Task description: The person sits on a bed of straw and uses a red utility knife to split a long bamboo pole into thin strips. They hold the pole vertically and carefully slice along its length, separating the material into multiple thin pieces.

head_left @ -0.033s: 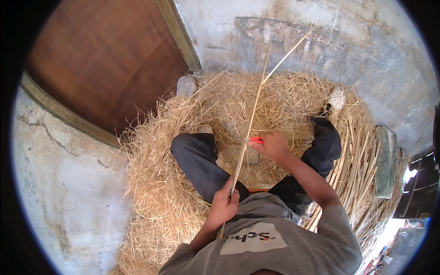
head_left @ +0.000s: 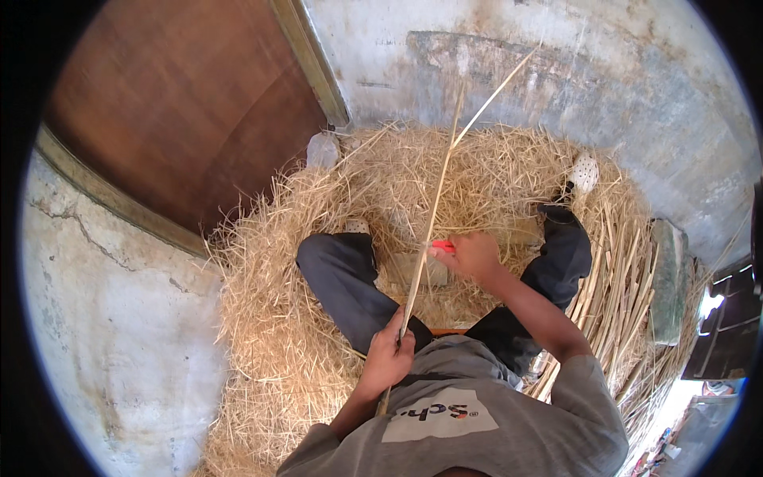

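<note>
A long, thin pale stalk (head_left: 433, 205) rises slantwise from my lap toward the wall. Near its far end a lighter strip (head_left: 493, 99) branches off to the right, while a darker part runs straight on. My left hand (head_left: 389, 350) is closed around the stalk's lower part, close to my waist. In my right hand (head_left: 475, 256) is a small red-handled knife (head_left: 443, 246), held against the stalk about midway along. Its blade is too small to make out clearly.
Dry straw shavings (head_left: 270, 318) heap around my legs. To my right lies a bundle of stalks (head_left: 608, 278) beside a greenish slab (head_left: 669, 278). A brown door (head_left: 191, 103) stands at the far left, and a stained wall (head_left: 604, 87) closes off the far side. A pale block (head_left: 421, 269) sits between my feet.
The stalk's far end has shifted very slightly left and down. My right hand with the knife has barely moved; my left hand keeps its place.
</note>
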### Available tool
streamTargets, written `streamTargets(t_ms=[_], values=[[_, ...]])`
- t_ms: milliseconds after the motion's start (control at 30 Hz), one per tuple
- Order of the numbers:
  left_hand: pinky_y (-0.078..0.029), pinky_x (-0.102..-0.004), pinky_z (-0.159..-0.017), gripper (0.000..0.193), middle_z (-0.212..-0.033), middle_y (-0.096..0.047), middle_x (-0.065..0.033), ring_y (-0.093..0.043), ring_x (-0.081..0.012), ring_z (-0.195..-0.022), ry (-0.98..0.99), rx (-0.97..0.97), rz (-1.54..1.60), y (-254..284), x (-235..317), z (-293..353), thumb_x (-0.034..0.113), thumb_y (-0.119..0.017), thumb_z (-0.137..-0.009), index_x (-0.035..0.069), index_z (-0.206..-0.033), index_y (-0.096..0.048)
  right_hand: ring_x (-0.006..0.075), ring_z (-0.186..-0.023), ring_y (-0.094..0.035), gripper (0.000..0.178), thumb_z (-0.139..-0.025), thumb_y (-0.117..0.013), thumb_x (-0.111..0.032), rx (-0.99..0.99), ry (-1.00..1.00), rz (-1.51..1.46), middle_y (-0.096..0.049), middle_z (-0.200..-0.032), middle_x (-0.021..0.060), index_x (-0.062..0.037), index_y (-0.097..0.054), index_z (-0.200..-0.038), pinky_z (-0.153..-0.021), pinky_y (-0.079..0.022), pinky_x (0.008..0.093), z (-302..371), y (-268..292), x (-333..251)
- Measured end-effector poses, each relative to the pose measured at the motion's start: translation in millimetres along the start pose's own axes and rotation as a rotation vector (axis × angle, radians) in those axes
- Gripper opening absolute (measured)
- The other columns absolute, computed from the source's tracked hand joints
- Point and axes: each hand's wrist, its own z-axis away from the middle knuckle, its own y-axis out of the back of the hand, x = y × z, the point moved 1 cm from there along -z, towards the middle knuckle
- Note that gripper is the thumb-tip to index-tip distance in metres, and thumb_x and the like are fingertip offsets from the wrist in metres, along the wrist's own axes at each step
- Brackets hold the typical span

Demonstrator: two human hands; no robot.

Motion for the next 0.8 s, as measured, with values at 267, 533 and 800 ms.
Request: streamTargets(t_ms=[267, 533, 800], values=[[-0.044, -0.0342, -0.053, 0.054, -0.063, -0.05, -0.0185, -0.055, -0.0229, -0.053, -0.026, -0.029, -0.073, 2, 17, 5, 0.004, -0.048, -0.086, -0.002, -0.139, -0.038, 0.0339, -0.054, -0.062, 0.064, -0.081, -0.052, -0.07, 0.113, -0.048, -0.043, -0.058, -0.055, 0.0142, -0.0084, -0.067, -0.07, -0.051, -0.048, 0.0457, -3, -9, 12], [-0.043, -0.0331, -0.052, 0.054, -0.064, -0.051, -0.0185, -0.053, -0.0212, -0.051, -0.026, -0.103, 0.007, -10, 6, 8, 0.005, -0.051, -0.086, -0.003, -0.138, -0.039, 0.036, -0.057, -0.062, 0.069, -0.085, -0.047, -0.069, 0.162, -0.25, 0.093, -0.061, -0.058, 0.0171, -0.005, -0.07, -0.077, -0.054, -0.048, 0.0475, -53, 3, 113], [-0.036, -0.0248, -0.05, 0.051, -0.065, -0.044, -0.0042, -0.041, -0.0078, -0.055, -0.063, -0.123, 0.11, -11, -4, 8, 0.001, -0.049, -0.089, -0.004, -0.139, -0.039, 0.0369, -0.062, -0.064, 0.076, -0.087, -0.043, -0.071, 0.13, -0.376, 0.175, -0.062, -0.063, 0.0201, -0.001, -0.069, -0.075, -0.059, -0.05, 0.0471, -94, 36, 161]])
